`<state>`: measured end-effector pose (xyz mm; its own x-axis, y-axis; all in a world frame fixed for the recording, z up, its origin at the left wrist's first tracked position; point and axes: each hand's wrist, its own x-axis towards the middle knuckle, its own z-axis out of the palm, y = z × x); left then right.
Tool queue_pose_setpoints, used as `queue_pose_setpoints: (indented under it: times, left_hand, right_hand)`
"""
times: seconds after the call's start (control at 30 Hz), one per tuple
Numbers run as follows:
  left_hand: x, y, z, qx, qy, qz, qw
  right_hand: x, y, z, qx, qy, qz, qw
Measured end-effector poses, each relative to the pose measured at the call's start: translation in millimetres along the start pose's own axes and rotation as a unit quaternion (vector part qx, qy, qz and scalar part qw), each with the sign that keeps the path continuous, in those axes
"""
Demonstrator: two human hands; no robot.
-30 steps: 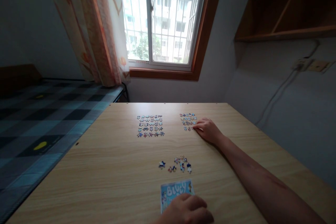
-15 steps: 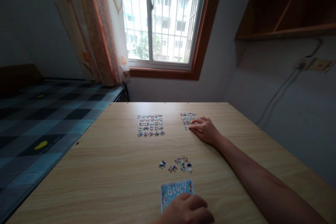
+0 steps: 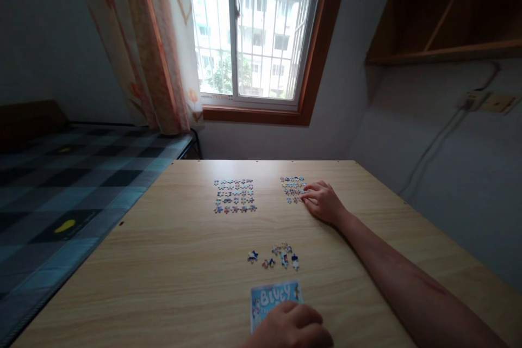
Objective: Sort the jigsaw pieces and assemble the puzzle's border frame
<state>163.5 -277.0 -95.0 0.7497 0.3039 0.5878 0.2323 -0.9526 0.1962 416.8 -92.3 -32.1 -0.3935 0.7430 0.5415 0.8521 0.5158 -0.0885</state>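
Head view. We note our right hand [image 3: 324, 204] stretched out over the pale wood table [image 3: 175, 277], its fingertips at the near right corner of the smaller block of puzzle pieces [image 3: 295, 192]. The fingers look slightly spread; whether a piece is pinched between them or merely touched, we cannot tell. That block runs in four short rows, just left of these fingertips and a little beyond them.

Further left of the same fingers, well apart, we log a larger block of pieces [image 3: 235, 209] in five rows.

Our left hand [image 3: 291, 326] lies curled, back upward, over the lower right part of a blue card [image 3: 261, 299] lettered "BLUEY". Its fingertips are hidden, so we cannot tell if they grip the card or simply rest there. The card's upper part shows beyond and left of the knuckles.

Between the two hands' fingers, beyond the card, we find a loose scatter of pieces [image 3: 284, 261]. Left of all our fingers, past the table edge, stands a checked bed [image 3: 122, 176].
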Motion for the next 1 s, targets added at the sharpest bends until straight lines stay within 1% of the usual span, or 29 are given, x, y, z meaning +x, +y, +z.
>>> queue_pose_setpoints:
  times: [0.13, 0.23, 0.33, 0.43, 0.53, 0.63, 0.67, 0.73, 0.8, 0.87, 0.93, 1.0]
  left_hand:
    - [0.5, 0.3, -1.4, 0.02, -0.022, 0.0, 1.0]
    - [2.6, 2.1, -3.5, 0.019, 0.0, 0.001, 1.0]
    - [6.7, 4.8, -7.8, 0.024, 0.006, 0.014, 1.0]
    - [10.5, 7.3, -12.1, 0.036, -0.015, 0.019, 0.999]
    - [11.5, 8.4, -14.2, 0.046, -0.027, 0.014, 0.998]
    - [10.1, 8.4, -14.7, 0.057, -0.033, 0.025, 0.998]
    - [9.4, 8.2, -14.4, 0.058, -0.03, 0.027, 0.998]
    - [8.0, 7.7, -13.2, 0.056, -0.027, 0.023, 0.998]
    - [6.6, 7.0, -11.1, 0.047, -0.022, 0.014, 0.999]
    - [5.4, 6.4, -8.8, 0.032, -0.018, 0.006, 0.999]
    - [4.8, 5.9, -7.5, 0.02, -0.022, -0.002, 1.0]
    - [4.5, 5.6, -7.4, 0.019, -0.032, -0.002, 0.999]
  right_hand:
    - [0.1, -0.8, -0.6, 0.002, 0.002, 0.001, 1.0]
    - [0.4, -4.4, -4.3, 0.011, 0.017, 0.002, 1.0]
    - [3.1, -18.0, -11.8, 0.03, 0.031, -0.013, 0.999]
    - [7.8, -48.8, -22.7, 0.071, 0.021, -0.067, 0.995]
    - [9.9, -92.2, -33.9, 0.133, -0.032, -0.15, 0.979]
    - [6.6, -131.2, -40.1, 0.184, -0.093, -0.214, 0.955]
    - [4.6, -140.3, -40.4, 0.186, -0.112, -0.23, 0.949]
    - [1.0, -150.8, -38.3, 0.177, -0.129, -0.25, 0.943]
    - [-0.6, -151.1, -33.8, 0.159, -0.127, -0.254, 0.946]
    - [1.1, -142.4, -29.7, 0.136, -0.116, -0.242, 0.954]
    - [5.5, -126.4, -28.8, 0.107, -0.109, -0.217, 0.964]
    - [10.8, -105.3, -32.3, 0.076, -0.11, -0.183, 0.974]
